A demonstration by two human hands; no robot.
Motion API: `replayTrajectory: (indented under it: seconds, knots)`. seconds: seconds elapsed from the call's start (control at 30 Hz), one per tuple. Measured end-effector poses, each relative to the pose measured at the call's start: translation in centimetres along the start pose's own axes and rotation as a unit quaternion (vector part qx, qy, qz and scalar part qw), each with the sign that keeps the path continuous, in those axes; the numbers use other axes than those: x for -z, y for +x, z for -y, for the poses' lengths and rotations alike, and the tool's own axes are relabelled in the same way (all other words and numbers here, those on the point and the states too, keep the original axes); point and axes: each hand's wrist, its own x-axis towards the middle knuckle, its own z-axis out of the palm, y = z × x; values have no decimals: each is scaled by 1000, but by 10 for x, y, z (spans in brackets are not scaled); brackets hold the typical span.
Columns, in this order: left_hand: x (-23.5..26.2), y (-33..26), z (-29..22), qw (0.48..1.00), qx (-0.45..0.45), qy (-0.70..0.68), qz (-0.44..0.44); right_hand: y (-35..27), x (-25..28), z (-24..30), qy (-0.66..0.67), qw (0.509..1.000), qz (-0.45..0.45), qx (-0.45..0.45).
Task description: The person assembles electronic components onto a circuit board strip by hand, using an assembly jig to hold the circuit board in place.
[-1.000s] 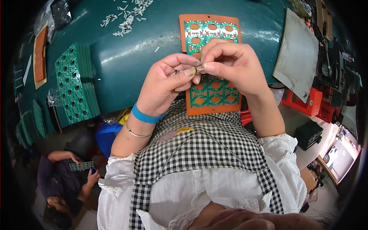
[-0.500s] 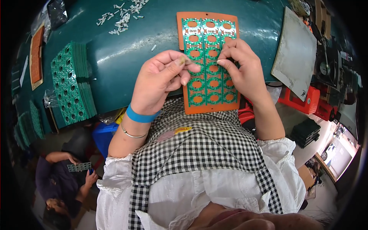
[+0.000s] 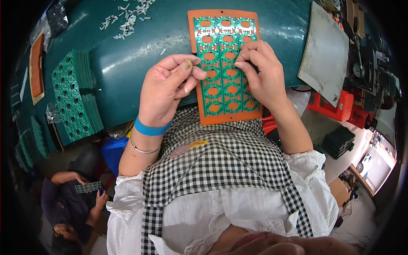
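Note:
A green circuit board panel point(image 3: 219, 63) with rows of oval openings lies on an orange backing plate point(image 3: 229, 120) at the table's near edge. My left hand point(image 3: 168, 85) is over the panel's left edge, thumb and forefinger pressed together; whatever they hold is too small or hidden to make out. On the other side, my right hand point(image 3: 265, 76) pinches with thumb and forefinger close above the panel's right column, covering part of it. What its fingertips hold, if anything, cannot be seen. A single small white piece point(image 3: 163, 52) lies on the table beyond my left hand.
Small whitish pieces point(image 3: 127, 21) are scattered at the far left. A stack of green panels point(image 3: 70, 95) stands left, near an orange plate point(image 3: 36, 68). At right are a grey board point(image 3: 325, 55) and a red stool point(image 3: 333, 106). A co-worker point(image 3: 63, 199) sits lower left, holding a board.
My left hand has drawn slightly left, away from the panel's middle. My right hand stays pinched over the same area. The whole scene has shifted a little left in the view.

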Motion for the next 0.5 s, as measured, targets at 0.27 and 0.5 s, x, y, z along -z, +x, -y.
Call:
replayTrajectory:
  seconds: [0.27, 0.5]
  knots:
    - [-3, -2, -6, 1000, 29, -6, 1, 0, 0, -4, -2, 1000, 7, 19]
    - [-5, -3, -3, 998, 32, 44, 19, 3, -10, -4, -58, 994, -18, 88]
